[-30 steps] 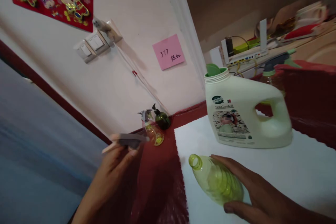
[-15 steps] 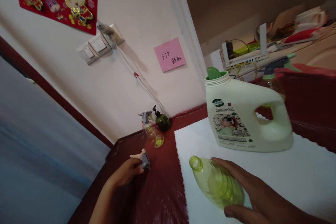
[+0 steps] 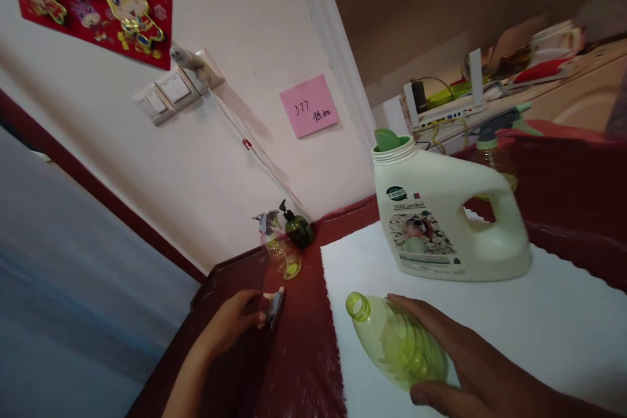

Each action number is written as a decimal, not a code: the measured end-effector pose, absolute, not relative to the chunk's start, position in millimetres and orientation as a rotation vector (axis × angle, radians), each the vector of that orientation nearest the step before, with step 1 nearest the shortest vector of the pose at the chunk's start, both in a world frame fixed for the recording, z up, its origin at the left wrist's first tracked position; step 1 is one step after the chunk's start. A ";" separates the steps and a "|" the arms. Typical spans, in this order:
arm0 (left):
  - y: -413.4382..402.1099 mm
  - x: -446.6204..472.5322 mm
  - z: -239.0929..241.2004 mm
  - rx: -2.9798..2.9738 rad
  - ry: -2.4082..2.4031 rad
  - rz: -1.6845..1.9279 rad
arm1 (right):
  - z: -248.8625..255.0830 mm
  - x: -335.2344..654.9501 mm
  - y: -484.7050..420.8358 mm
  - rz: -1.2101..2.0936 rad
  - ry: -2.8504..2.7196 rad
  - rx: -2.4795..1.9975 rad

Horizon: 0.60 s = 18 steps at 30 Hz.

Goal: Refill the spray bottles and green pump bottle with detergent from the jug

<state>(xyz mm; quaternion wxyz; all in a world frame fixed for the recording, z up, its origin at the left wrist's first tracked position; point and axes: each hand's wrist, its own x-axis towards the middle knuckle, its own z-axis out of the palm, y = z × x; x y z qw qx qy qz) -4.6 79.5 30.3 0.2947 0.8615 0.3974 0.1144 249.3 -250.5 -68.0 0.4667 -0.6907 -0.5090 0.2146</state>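
Spray-trigger head (image 3: 275, 305), grey, pinched at the left hand (image 3: 234, 321) fingertips, low over the red table cover (image 3: 298, 366). Best lowered flat, clear of the small spray bottle (image 3: 281, 251) beyond the fingers. Right hand (image 3: 470, 366) curls loosely around the uncapped green bottle (image 3: 394, 343), lying on the white mat (image 3: 539, 313); palm down, mouth past the fingertips.

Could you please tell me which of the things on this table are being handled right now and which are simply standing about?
In hand:
- open green bottle, lying tilted under the right hand
- grey trigger sprayer head, pinched in the left hand

Standing about:
- white detergent jug, cap off
- small spray bottle
- dark green pump bottle
- pink note on the wall
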 end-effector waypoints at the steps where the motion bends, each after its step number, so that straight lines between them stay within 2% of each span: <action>1: 71.6 0.3 35.9 2.297 1.043 0.369 | -67.7 248.9 -250.7 0.529 -1.248 -1.691; 4: 34.3 20.4 49.2 2.278 0.934 0.482 | -65.6 247.8 -251.4 0.550 -1.244 -1.667; 8: -36.0 52.6 46.5 2.109 0.658 0.386 | -62.9 247.9 -251.2 0.579 -1.226 -1.635; 11: -78.5 74.9 24.5 1.899 0.535 0.204 | -60.0 248.8 -250.2 0.597 -1.237 -1.598; 15: -95.7 91.5 -16.1 1.716 0.341 0.300 | -53.6 249.1 -249.1 0.630 -1.272 -1.561; 18: -87.9 92.2 -24.3 1.600 0.354 0.364 | -51.8 249.0 -248.5 0.633 -1.264 -1.535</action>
